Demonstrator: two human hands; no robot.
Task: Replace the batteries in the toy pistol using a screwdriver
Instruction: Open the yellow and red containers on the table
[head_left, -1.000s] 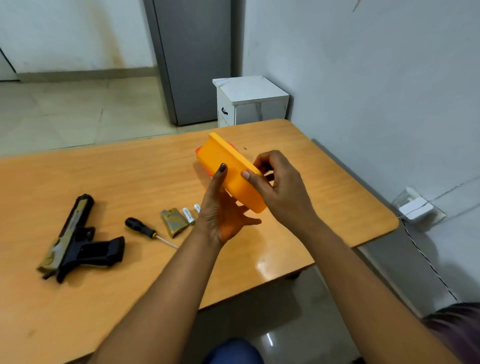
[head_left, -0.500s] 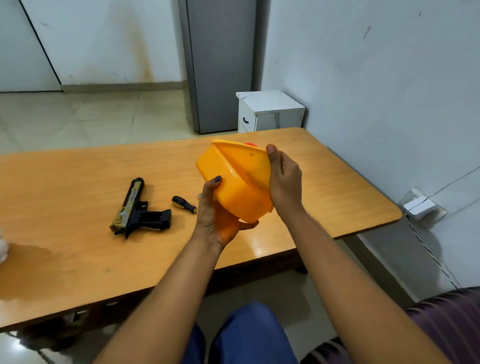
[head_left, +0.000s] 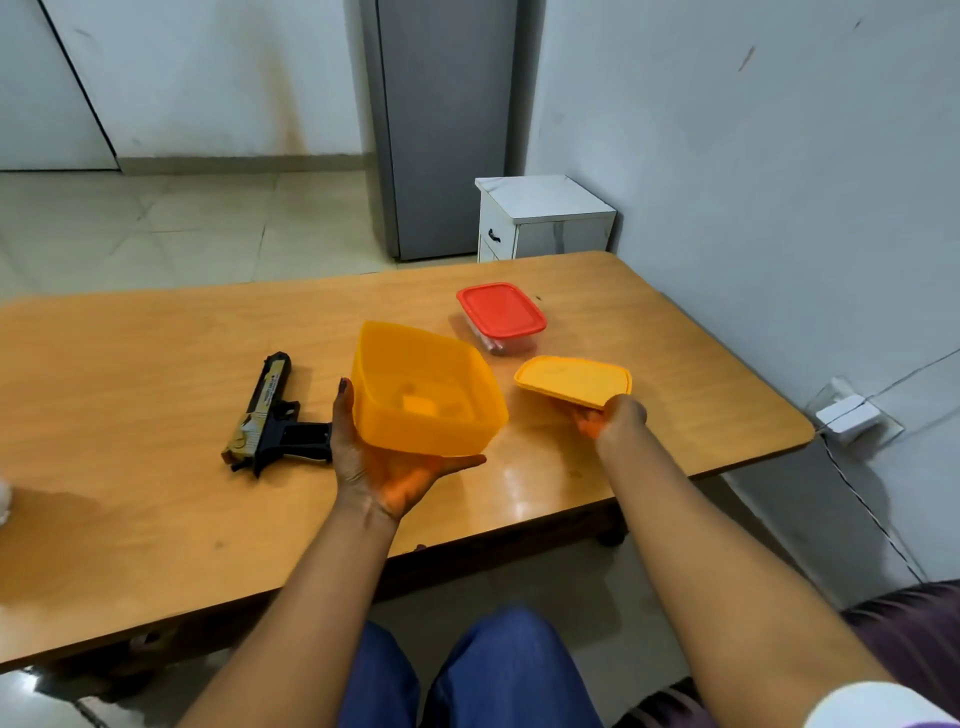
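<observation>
Tub (head_left: 426, 389) cupped in left hand (head_left: 384, 467), lid (head_left: 574, 379) pinched in right (head_left: 610, 418); next, probably fetching batteries.

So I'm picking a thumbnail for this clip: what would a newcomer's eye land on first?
Probably the open orange container, held up over the middle of the table on the left hand, and its orange lid, which the right hand holds just to its right. Next, the red-lidded box standing behind them and the black and gold toy pistol lying to their left.
</observation>
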